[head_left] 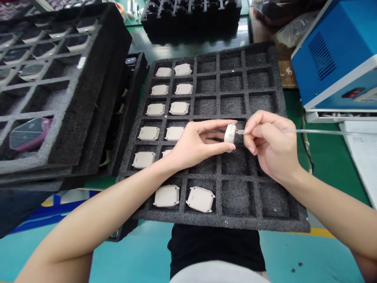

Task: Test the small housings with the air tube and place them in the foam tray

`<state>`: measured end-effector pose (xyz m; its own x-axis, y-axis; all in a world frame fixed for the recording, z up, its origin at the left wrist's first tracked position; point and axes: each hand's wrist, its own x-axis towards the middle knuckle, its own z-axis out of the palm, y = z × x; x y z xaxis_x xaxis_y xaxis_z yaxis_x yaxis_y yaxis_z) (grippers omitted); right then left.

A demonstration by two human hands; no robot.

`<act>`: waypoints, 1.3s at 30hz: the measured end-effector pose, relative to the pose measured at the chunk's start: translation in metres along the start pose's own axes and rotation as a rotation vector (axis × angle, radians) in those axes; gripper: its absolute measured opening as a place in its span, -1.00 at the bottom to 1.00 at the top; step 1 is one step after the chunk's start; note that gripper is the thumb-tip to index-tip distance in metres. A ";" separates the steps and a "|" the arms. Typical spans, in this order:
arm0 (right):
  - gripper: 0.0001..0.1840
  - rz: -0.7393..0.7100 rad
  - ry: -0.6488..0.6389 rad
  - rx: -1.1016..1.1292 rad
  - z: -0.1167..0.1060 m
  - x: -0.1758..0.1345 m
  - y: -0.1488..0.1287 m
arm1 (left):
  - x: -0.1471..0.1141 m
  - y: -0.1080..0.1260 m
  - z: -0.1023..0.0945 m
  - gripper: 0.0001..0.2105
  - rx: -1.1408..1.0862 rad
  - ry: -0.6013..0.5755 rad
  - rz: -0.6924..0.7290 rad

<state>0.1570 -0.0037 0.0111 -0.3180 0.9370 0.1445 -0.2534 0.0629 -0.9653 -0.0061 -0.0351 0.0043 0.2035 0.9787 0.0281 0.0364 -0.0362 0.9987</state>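
My left hand grips a beige watch case by its edges, thumb below and fingers above, with the case turned on edge. My right hand is closed in a pinch around the end of a thin clear tube. A short pale tip juts from those fingers and meets or nearly meets the case's side; contact is too small to tell. Beneath both hands lies a black foam tray, where several beige watch cases sit in the left-hand compartments. My left hand and forearm hide part of the tray.
Stacked foam trays with watches, one a purple watch, rise at the left. Another foam tray stands behind. At the right are a blue machine and a printed sheet on the green table.
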 end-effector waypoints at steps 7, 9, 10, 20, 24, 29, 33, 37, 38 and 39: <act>-0.80 0.011 -0.001 -0.010 0.000 0.000 -0.001 | 0.000 0.000 0.000 -0.52 0.004 -0.006 -0.001; -0.81 0.010 -0.005 -0.007 0.000 -0.001 -0.001 | 0.000 0.000 0.000 -0.52 0.008 -0.011 0.002; -0.81 0.008 -0.007 -0.006 0.000 0.000 0.000 | 0.000 -0.001 0.000 -0.52 0.009 -0.013 0.003; -0.81 0.015 -0.011 -0.017 0.000 -0.001 -0.001 | 0.000 -0.001 -0.001 -0.52 0.000 -0.018 0.005; -0.84 0.035 -0.010 0.021 -0.001 0.000 0.001 | 0.000 0.000 -0.001 -0.50 -0.003 -0.009 -0.010; -0.86 0.071 0.009 0.081 0.003 -0.001 0.001 | 0.000 0.007 0.002 -0.49 0.009 -0.004 -0.097; -0.89 0.099 -0.017 0.110 0.003 0.002 0.004 | 0.002 0.010 0.002 -0.53 0.017 0.044 -0.158; -0.89 0.090 -0.040 0.119 0.001 0.005 0.004 | 0.003 0.012 0.002 -0.53 0.016 0.049 -0.161; -0.89 0.088 -0.043 0.119 0.002 0.004 0.004 | 0.003 0.013 0.002 -0.52 0.019 0.046 -0.160; -0.89 0.088 -0.043 0.119 0.002 0.004 0.003 | 0.002 0.013 0.003 -0.51 0.022 0.044 -0.159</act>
<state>0.1531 -0.0005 0.0087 -0.3823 0.9212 0.0720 -0.3283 -0.0626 -0.9425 -0.0026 -0.0339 0.0177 0.1507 0.9802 -0.1281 0.0862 0.1160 0.9895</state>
